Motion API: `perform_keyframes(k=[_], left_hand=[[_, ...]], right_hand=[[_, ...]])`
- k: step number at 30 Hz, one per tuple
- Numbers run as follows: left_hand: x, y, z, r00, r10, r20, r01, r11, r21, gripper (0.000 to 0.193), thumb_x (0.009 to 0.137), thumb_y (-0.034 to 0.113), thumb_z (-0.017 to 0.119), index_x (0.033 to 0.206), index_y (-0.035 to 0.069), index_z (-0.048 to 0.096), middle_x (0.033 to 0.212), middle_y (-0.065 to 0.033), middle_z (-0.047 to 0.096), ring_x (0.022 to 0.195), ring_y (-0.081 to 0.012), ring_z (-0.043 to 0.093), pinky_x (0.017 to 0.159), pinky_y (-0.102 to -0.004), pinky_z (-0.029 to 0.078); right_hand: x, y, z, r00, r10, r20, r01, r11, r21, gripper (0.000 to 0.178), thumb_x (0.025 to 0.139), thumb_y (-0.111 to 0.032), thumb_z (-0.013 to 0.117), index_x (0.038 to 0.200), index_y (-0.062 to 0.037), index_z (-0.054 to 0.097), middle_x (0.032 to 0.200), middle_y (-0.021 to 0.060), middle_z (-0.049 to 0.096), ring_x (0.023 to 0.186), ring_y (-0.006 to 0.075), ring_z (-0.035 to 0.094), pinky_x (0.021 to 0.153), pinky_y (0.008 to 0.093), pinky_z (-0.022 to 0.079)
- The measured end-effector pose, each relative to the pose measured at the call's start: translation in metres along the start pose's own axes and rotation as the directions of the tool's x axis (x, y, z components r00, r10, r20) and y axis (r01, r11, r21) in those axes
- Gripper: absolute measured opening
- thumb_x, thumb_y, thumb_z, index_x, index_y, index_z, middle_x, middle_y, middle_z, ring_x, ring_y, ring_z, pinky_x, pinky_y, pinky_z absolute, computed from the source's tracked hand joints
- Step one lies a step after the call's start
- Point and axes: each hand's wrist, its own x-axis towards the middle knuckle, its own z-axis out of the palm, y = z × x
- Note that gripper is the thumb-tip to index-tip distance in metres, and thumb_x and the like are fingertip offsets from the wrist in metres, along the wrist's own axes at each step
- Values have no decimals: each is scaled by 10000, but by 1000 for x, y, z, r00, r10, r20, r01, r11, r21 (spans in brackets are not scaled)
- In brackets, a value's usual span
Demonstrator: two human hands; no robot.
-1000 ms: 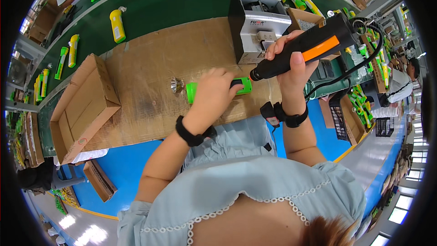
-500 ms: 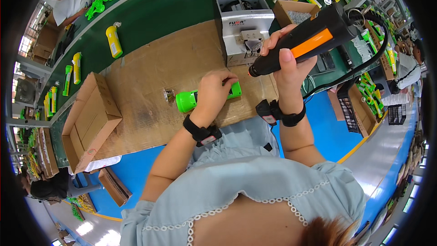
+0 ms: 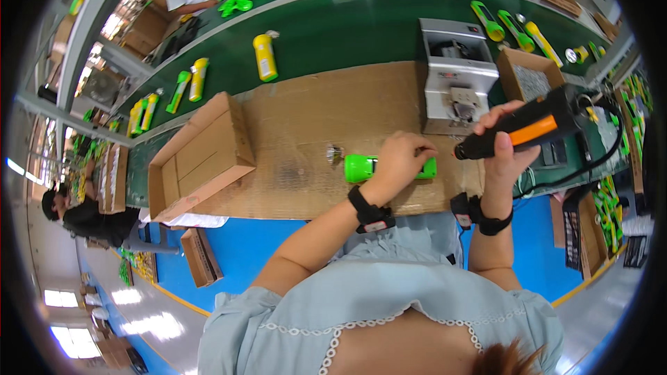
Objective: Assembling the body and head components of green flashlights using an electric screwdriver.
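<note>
A green flashlight (image 3: pixel 358 168) lies sideways on a cardboard sheet (image 3: pixel 306 118). My left hand (image 3: pixel 401 161) is closed over its body, with bent fingers near its right end; whether anything small sits between the fingertips is hidden. At the flashlight's left end is a shiny reflector with a bulb (image 3: pixel 334 154), apart from the housing. My right hand (image 3: pixel 506 149) grips a black and orange electric screwdriver (image 3: pixel 535 129). The tool's tip points left and down, a little beyond the flashlight's right end and not touching it.
Behind my right hand stand a grey metal machine (image 3: pixel 457 83) and a cardboard box of small screws (image 3: pixel 531 80). An open carton (image 3: pixel 201 156) is at the left. Yellow flashlights (image 3: pixel 265 59) and green ones line the green bench (image 3: pixel 333 21). The screwdriver's black cable (image 3: pixel 590 170) loops at the right.
My view has turned, so everything sits further right and lower in the picture. The screwdriver tip is slightly lower relative to the flashlight. Both hands keep their grips.
</note>
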Motion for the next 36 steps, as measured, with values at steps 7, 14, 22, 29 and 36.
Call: perform_keyframes(k=[7, 14, 22, 29, 36], left_hand=[[-3, -6, 1, 997, 69, -24, -70, 997, -21, 101, 737, 152, 659, 790, 74, 697, 772, -107, 644, 795, -297, 570, 722, -399, 450], [-5, -3, 4, 998, 48, -48, -49, 998, -25, 76, 712, 158, 675, 744, 91, 690, 782, -76, 603, 840, -290, 553, 771, -384, 434], [-2, -12, 10, 998, -31, 63, 37, 993, -109, 116, 738, 198, 678, 754, 88, 709, 784, -109, 643, 769, -308, 605, 683, -397, 473], [13, -8, -8, 941, -207, 267, 231, 971, -65, 152, 759, 156, 698, 870, 57, 725, 784, -58, 680, 670, -115, 596, 631, -265, 477], [15, -16, -2, 923, -204, 326, 276, 942, -192, 198, 758, 164, 694, 920, 51, 706, 794, -75, 691, 718, -146, 645, 669, -267, 492]], right_hand=[[-3, 3, 7, 1000, -18, -19, 19, 998, 54, 488, 750, -234, 738, 1052, 30, 461, 790, 107, 543, 679, 174, 555, 617, 279, 481], [-5, 9, -2, 1000, -22, 14, 21, 997, 71, 454, 777, -230, 718, 1033, 31, 449, 821, 113, 510, 717, 191, 540, 625, 295, 481], [-9, 2, 0, 1000, -24, -13, 24, 1000, -17, 411, 792, -183, 693, 1077, 24, 482, 811, 71, 559, 679, 157, 556, 624, 280, 470], [-5, 6, 2, 1000, 8, 9, -6, 987, -160, 438, 771, -214, 718, 1054, 37, 496, 794, 102, 599, 664, 167, 580, 616, 279, 473], [4, 5, 10, 998, -18, 61, 20, 999, -42, 416, 772, -205, 702, 1037, 39, 494, 762, 130, 587, 648, 181, 581, 611, 296, 486]])
